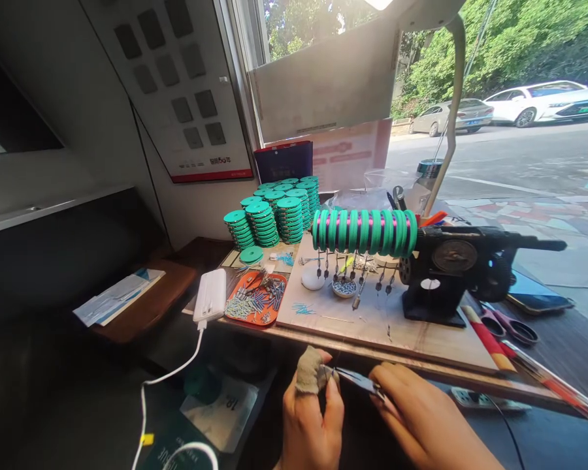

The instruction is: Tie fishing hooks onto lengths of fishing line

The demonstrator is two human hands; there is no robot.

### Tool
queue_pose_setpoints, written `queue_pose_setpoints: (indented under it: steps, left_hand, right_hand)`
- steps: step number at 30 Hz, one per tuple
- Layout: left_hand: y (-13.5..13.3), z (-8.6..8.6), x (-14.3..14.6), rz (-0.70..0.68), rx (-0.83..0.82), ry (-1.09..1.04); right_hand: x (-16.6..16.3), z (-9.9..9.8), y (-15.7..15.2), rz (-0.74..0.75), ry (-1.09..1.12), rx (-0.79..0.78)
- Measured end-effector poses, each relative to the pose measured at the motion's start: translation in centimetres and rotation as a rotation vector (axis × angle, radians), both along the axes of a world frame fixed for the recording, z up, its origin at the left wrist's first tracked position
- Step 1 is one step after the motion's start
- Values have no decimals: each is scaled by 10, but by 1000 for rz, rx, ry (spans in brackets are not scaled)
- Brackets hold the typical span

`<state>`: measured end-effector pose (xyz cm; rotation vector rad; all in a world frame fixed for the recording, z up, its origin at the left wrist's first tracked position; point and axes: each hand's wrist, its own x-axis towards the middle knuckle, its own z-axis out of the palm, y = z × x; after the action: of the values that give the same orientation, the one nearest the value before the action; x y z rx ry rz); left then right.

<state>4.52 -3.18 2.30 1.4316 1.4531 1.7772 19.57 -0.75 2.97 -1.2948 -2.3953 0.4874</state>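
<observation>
My left hand [312, 418] is closed in a pinch in front of the board's edge, with a tan cloth wrap [308, 371] around one finger. What it pinches is too small to make out. My right hand [416, 408] grips a pair of pliers [357, 378], whose jaws point left and reach the left fingertips. Beyond the hands, a wooden board [372, 333] carries a black winding device [445, 261] with a row of green spools [365, 232]. Several small dark weights hang below the spools. A small bowl of beads [344, 287] and blue slivers [302, 308] lie on the board.
An orange tray [257, 297] of small parts and a white power bank [210, 294] with a cable stand at left. Stacked green spools [289, 219] rise behind. Scissors [509, 324] and a phone [539, 294] lie at right. A lamp arm [453, 111] stands by the window.
</observation>
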Motion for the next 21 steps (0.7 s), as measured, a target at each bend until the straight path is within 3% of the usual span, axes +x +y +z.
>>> queue_pose_setpoints:
  steps: [9,16,21]
  left_hand:
    - [1,3,1,-21,97,-16]
    - [2,4,2,-11,114,-3]
    - [3,5,2,-13,128,1]
  right_hand:
    - [-1,0,1,11,-35,30]
    - [0,6,0,-36,-67,146]
    - [0,6,1,-52,-23,81]
